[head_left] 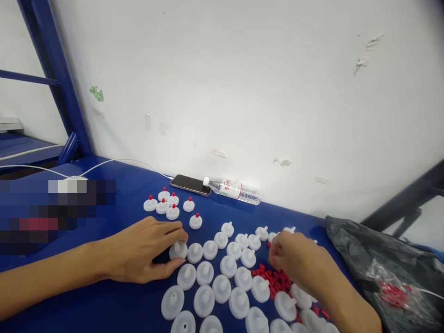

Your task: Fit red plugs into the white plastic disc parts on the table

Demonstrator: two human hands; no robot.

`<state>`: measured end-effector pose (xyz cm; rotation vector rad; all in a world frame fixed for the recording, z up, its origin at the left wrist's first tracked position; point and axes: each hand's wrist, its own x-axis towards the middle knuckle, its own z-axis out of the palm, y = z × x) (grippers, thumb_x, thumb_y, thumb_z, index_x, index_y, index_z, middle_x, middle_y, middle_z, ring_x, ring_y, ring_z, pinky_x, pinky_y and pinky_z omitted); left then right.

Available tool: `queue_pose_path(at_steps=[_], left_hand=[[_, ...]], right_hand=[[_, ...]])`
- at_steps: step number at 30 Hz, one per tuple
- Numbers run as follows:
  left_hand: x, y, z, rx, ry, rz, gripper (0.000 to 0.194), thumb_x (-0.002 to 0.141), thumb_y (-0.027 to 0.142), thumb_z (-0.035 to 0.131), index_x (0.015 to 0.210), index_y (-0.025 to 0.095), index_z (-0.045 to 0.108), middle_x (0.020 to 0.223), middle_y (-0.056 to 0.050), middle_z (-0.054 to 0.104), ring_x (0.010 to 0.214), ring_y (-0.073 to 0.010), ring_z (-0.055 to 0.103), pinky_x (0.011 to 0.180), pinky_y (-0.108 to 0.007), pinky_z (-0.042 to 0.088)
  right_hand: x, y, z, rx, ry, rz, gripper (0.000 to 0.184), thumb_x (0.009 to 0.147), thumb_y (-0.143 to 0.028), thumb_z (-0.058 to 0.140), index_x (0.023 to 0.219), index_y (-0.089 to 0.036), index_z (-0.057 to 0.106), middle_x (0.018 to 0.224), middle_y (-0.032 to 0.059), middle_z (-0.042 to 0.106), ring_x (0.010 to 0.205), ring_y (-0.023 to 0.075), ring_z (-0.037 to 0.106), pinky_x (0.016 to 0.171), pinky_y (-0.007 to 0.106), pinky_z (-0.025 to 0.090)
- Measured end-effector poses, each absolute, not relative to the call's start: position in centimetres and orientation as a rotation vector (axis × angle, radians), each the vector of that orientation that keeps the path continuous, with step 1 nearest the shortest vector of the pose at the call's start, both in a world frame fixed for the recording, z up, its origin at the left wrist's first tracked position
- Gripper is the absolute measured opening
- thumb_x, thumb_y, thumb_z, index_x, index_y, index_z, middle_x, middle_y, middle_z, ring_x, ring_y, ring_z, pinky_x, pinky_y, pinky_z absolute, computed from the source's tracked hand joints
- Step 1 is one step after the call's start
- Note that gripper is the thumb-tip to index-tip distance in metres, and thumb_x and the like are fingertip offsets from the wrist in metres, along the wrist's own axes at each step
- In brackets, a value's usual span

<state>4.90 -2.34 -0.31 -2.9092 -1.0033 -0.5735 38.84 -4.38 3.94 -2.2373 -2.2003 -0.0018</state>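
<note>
My left hand point(149, 249) curls its thumb and fingers around a round white nozzle cap point(178, 251) standing on the blue table. At the right, my right hand point(296, 256) is closed in a pinch, with a small red tip cap point(269, 245) showing at its fingertips. Below that hand lies a pile of loose red tip caps point(275, 280). Many white nozzle caps point(222, 289) with bare spouts spread between and in front of my hands. Beyond my left hand stand several white nozzle caps fitted with red tips point(172, 212).
Against the wall, a phone point(189, 184) on a white cable lies beside a clear water bottle point(231, 189) on its side. A dark plastic bag point(357, 245) with a clear bag of red pieces point(393, 291) is at the right. Blue metal posts point(60, 69) rise at the left.
</note>
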Motion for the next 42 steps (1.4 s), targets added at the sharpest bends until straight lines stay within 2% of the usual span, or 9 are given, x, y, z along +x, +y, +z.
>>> queue_pose_path(at_steps=[4,8,11,15,19,27,33,38,42], left_hand=[[4.7,-1.8,0.0,-2.934,-1.000,-0.686,0.026,0.094,0.028,0.054,0.120,0.024,0.051,0.098,-0.001,0.070,0.069,-0.0160,0.067,0.062,-0.029,0.045],[5.0,-2.4,-0.1,-2.860,-0.929,-0.861,0.031,0.097,0.025,0.050,0.127,0.025,0.049,0.104,-0.004,0.070,0.076,-0.0172,0.070,0.060,-0.026,0.048],[5.1,-3.0,-0.2,-2.857,-0.947,-0.830,0.029,0.098,0.029,0.049,0.127,0.026,0.052,0.110,-0.006,0.069,0.081,-0.0190,0.071,0.060,-0.026,0.050],[5.2,-3.3,0.0,-2.892,-0.979,-0.803,0.034,0.099,0.040,0.051,0.130,0.026,0.055,0.112,-0.007,0.069,0.082,-0.0198,0.071,0.063,-0.027,0.052],[5.5,-3.6,0.3,-2.976,-0.991,-0.864,0.033,0.099,0.043,0.052,0.126,0.025,0.059,0.105,-0.005,0.069,0.078,-0.0192,0.068,0.063,-0.028,0.052],[6.2,-3.9,1.2,-3.336,-1.237,-0.939,0.026,0.097,0.040,0.060,0.116,0.024,0.062,0.099,-0.002,0.065,0.077,-0.0163,0.061,0.062,-0.024,0.049],[6.9,-4.4,2.5,-3.664,-1.658,-1.313,0.028,0.096,0.043,0.061,0.116,0.023,0.058,0.098,-0.002,0.066,0.074,-0.0151,0.059,0.056,-0.022,0.049],[6.4,-4.2,2.6,-3.887,-1.356,-1.871,0.043,0.094,0.036,0.066,0.134,0.024,0.055,0.115,-0.008,0.067,0.098,-0.0221,0.062,0.075,-0.028,0.050],[6.4,-3.9,2.4,-3.901,-1.404,-1.859,0.044,0.093,0.036,0.069,0.134,0.026,0.057,0.115,-0.007,0.069,0.105,-0.0245,0.063,0.083,-0.032,0.050]], right_hand=[[37.7,-3.9,4.9,-2.139,-2.030,-0.023,0.014,0.086,-0.025,0.060,0.080,-0.026,0.072,0.081,0.0056,0.075,0.068,0.0249,0.069,0.055,0.030,0.038],[34.8,-3.8,5.5,-1.700,-1.852,0.176,0.012,0.090,-0.028,0.060,0.091,-0.026,0.071,0.083,-0.0003,0.075,0.063,0.0183,0.069,0.058,0.028,0.046],[32.7,-4.4,5.2,-1.382,-1.863,0.332,0.017,0.091,-0.029,0.061,0.104,-0.028,0.073,0.085,-0.0018,0.074,0.063,0.0143,0.067,0.051,0.024,0.045],[30.6,-5.4,4.8,-1.177,-1.870,0.619,0.011,0.091,-0.026,0.066,0.091,-0.030,0.076,0.089,-0.0049,0.074,0.069,0.0106,0.065,0.052,0.018,0.045],[28.8,-6.2,4.3,-1.124,-1.812,0.859,0.008,0.087,-0.022,0.072,0.087,-0.029,0.075,0.082,-0.0082,0.074,0.063,0.0078,0.063,0.053,0.015,0.045],[27.6,-6.9,3.3,-0.999,-1.859,0.794,0.015,0.088,-0.016,0.072,0.090,-0.031,0.075,0.086,-0.0095,0.075,0.065,0.0070,0.062,0.057,0.016,0.045],[27.6,-6.9,3.7,-0.953,-1.897,0.819,0.013,0.085,-0.016,0.075,0.089,-0.028,0.074,0.094,-0.0086,0.072,0.067,0.0058,0.061,0.056,0.016,0.042],[27.4,-6.9,3.4,-0.907,-1.907,0.762,0.013,0.084,-0.015,0.077,0.088,-0.026,0.074,0.093,-0.0081,0.070,0.069,0.0053,0.061,0.061,0.016,0.045],[27.4,-6.8,3.0,-0.855,-1.935,0.684,0.016,0.084,-0.010,0.076,0.090,-0.025,0.074,0.094,-0.0064,0.071,0.077,0.0071,0.064,0.070,0.016,0.048]])
